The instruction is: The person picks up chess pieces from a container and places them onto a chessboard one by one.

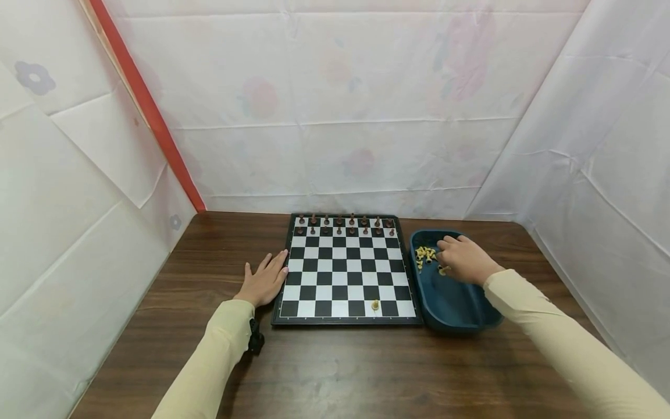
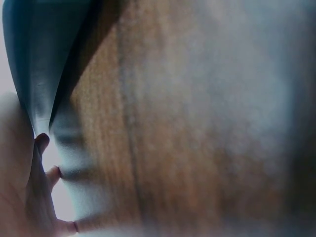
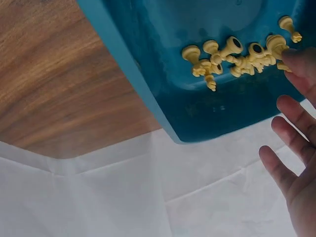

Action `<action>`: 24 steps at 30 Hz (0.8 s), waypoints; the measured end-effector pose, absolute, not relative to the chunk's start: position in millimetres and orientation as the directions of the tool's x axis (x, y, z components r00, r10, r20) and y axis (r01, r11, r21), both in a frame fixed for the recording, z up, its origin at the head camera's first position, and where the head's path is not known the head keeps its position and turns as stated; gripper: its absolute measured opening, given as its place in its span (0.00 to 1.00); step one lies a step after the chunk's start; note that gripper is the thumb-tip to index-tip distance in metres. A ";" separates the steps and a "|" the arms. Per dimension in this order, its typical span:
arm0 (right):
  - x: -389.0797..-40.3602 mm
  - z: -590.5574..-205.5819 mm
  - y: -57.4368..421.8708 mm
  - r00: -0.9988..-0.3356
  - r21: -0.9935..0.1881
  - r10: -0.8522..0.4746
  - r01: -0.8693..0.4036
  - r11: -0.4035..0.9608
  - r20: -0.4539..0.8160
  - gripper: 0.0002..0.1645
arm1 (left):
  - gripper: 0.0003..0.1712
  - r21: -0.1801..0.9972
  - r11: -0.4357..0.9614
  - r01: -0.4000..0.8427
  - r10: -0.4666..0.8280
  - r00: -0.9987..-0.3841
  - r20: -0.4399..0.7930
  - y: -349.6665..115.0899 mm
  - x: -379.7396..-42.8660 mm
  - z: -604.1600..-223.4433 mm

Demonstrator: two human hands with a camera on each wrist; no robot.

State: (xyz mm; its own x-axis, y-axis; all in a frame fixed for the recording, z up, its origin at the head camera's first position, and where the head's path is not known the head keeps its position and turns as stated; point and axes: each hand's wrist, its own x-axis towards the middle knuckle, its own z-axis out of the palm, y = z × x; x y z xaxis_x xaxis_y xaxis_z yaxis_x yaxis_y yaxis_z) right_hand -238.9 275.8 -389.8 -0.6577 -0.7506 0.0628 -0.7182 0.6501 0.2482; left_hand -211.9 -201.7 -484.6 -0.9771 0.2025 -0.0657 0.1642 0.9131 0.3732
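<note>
In the head view a black-and-white chessboard (image 1: 346, 265) lies on the table, with two rows of dark brown chess pieces (image 1: 339, 231) along its far side. One yellow chess piece (image 1: 375, 305) stands in its near row. My left hand (image 1: 263, 281) rests with spread fingers against the board's left edge. My right hand (image 1: 463, 259) reaches into a blue tray (image 1: 450, 317). In the right wrist view its thumb and index finger pinch a yellow chess piece (image 3: 275, 43), partly covered, while the other fingers are spread. Several yellow pieces (image 3: 242, 63) lie around it in the tray.
The wooden table (image 1: 335, 372) extends in front of the board. White patterned sheets (image 1: 335, 105) hang behind and on both sides, with a red strip (image 1: 152, 110) at the left corner. The tray stands close against the board's right side.
</note>
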 end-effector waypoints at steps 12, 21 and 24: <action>-228.6 -371.4 260.0 -0.576 0.328 -0.812 -0.753 0.570 0.088 0.08 | 0.32 0.381 0.908 0.173 0.205 -0.978 -0.046 -202.2 -212.3 -484.9; -222.6 -367.6 246.1 -0.532 0.363 -0.841 -0.768 0.528 0.098 0.09 | 0.32 0.379 0.910 0.167 0.205 -0.977 -0.062 -201.6 -211.5 -484.2; -220.5 -364.6 241.1 -0.523 0.373 -0.846 -0.769 0.520 0.102 0.09 | 0.32 0.381 0.910 0.165 0.203 -0.977 -0.062 -201.2 -210.9 -483.3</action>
State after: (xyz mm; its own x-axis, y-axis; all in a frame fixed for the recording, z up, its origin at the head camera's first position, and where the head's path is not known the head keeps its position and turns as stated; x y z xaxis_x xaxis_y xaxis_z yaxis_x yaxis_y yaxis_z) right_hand -220.5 241.1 -364.6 -0.5227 -0.8464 0.1021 -0.7687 0.5197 0.3728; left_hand -210.9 -201.2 -483.3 -0.9772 0.2031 -0.0615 0.1651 0.9098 0.3808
